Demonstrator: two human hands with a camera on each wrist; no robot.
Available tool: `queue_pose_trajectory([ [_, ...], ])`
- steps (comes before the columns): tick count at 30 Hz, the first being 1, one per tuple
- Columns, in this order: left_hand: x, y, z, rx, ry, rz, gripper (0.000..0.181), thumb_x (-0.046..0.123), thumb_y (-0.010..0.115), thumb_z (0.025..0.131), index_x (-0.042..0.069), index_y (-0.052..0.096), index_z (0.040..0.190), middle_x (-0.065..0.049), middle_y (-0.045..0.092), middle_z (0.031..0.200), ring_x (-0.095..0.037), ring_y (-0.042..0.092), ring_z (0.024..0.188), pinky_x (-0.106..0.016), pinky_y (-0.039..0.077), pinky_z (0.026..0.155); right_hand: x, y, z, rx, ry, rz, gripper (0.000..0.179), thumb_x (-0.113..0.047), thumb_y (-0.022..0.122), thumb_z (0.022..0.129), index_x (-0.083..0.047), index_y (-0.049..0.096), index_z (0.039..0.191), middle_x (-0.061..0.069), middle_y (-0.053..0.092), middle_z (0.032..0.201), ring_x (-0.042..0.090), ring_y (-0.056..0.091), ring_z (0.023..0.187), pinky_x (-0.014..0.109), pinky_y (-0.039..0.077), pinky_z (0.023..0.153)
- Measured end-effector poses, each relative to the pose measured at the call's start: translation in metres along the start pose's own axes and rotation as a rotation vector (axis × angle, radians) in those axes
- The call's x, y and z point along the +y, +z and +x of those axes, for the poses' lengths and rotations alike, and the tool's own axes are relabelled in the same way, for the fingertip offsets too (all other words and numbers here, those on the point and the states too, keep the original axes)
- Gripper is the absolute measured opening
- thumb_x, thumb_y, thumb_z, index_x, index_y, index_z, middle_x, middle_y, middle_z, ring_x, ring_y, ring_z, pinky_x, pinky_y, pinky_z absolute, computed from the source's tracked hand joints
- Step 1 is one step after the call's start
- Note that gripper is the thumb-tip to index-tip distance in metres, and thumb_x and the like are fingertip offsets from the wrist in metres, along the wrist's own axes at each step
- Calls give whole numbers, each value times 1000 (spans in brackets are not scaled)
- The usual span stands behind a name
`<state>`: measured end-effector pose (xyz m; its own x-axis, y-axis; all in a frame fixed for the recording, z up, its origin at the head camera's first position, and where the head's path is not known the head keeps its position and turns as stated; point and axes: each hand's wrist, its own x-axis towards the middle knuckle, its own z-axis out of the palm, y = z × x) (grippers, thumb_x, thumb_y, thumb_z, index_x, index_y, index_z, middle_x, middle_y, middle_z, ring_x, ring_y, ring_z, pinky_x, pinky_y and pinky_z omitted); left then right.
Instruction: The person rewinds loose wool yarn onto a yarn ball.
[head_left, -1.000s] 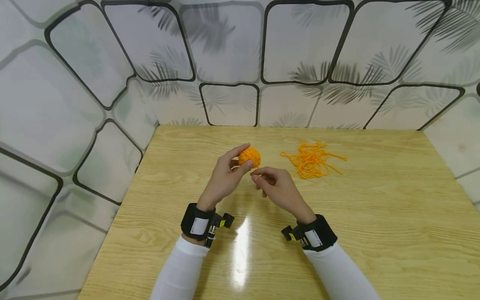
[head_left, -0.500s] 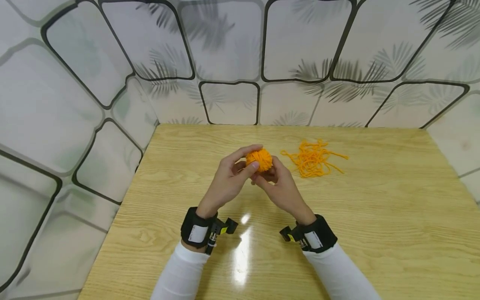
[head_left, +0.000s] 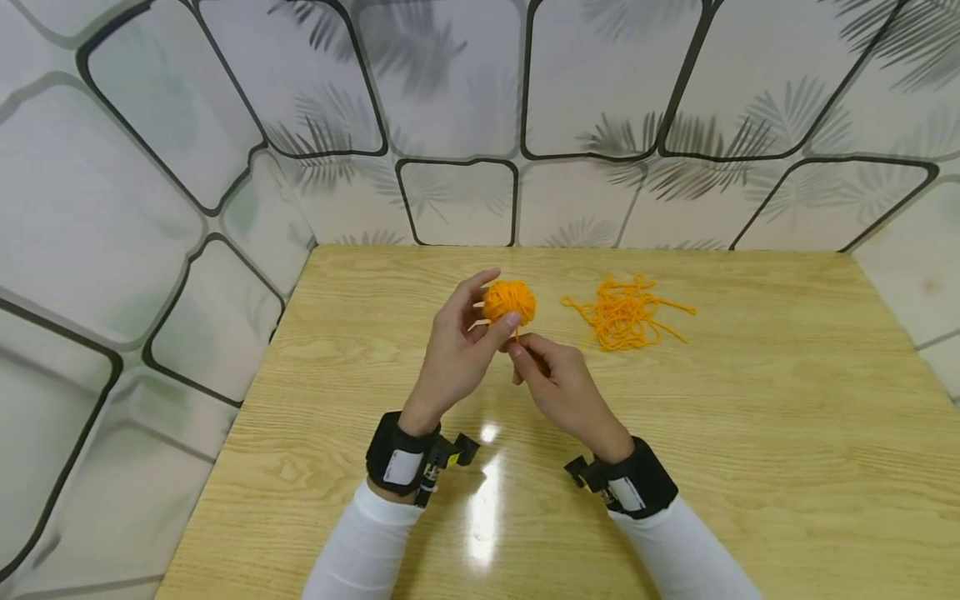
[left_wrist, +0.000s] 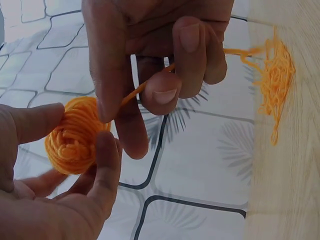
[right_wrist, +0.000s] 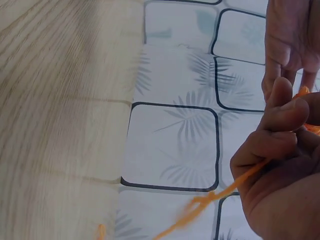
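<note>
An orange ball of wound yarn is held above the table by my left hand, thumb on the near side and fingers round the far side. Just below and right of it, my right hand pinches a yarn strand that leads to the ball, its fingertips right at the left thumb. In the right wrist view, the strand's trailing part passes out through the curled right fingers. A loose tangle of the same yarn lies on the table to the right of both hands.
The light wood table ends at the back against a pale wall patterned with dark outlines and leaves. Each wrist wears a black strap, the left strap and the right strap, with a small camera.
My right hand rose to the ball's right side, then came back down below it with the strand. The ball has shifted slightly right and up in my left hand. The tangle stayed put.
</note>
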<state>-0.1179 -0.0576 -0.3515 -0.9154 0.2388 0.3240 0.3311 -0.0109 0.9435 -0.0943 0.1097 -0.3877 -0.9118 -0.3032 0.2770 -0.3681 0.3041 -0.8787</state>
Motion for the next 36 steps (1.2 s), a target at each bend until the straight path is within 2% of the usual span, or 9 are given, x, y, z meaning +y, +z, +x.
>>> queue_pose_trajectory([
  [6,-4,3,2,60,-13,44,46,2,66,99,1,52,142,-18,50,134,-35,65,104,-29,59,80,-8,-3,-6,-22,-53,-90,20,-18,54,107,-8,71,105,-3,54,69,10,40,51,25,34,48],
  [10,-7,2,1,63,-34,108,46,4,67,98,3,55,143,-20,50,128,-36,66,103,-32,60,80,-15,-10,-9,-15,-83,-128,11,-15,62,103,-12,70,96,-5,47,64,9,38,52,24,32,48],
  [13,-9,1,0,35,-65,156,47,7,68,98,6,56,143,-19,51,123,-35,65,104,-32,59,82,-19,-18,-11,-8,-85,-135,9,-14,64,102,-12,70,95,-7,46,65,9,38,52,24,32,48],
  [18,-12,-3,-2,-106,-105,171,46,8,66,100,6,56,145,-17,53,123,-31,65,105,-33,59,82,-26,-34,-11,28,-66,-127,7,-14,65,101,-10,70,98,-5,51,68,12,40,53,26,34,48],
  [24,-13,-6,-7,-306,-126,108,46,5,63,101,5,54,146,-15,55,126,-24,65,106,-36,59,86,-28,-52,-7,84,-14,-37,10,-11,63,102,-5,69,100,2,57,74,17,45,55,27,37,48],
  [30,-9,-7,-14,-483,-72,53,45,4,66,98,2,56,142,-11,60,133,-20,63,110,-34,57,92,-26,-60,-1,151,6,42,12,-9,63,102,0,69,98,7,58,75,21,50,57,27,43,49],
  [33,-6,-7,-17,-520,-68,8,43,3,67,98,2,57,140,-9,61,133,-20,63,108,-36,57,91,-23,-61,2,148,25,58,15,-13,63,102,0,68,97,9,56,72,23,48,57,28,40,48],
  [36,-2,-6,-19,-514,-89,-75,42,-1,66,97,1,56,138,-11,60,131,-23,63,108,-38,57,92,-18,-61,5,139,53,92,19,-15,63,102,3,66,96,11,53,69,24,47,56,29,38,48],
])
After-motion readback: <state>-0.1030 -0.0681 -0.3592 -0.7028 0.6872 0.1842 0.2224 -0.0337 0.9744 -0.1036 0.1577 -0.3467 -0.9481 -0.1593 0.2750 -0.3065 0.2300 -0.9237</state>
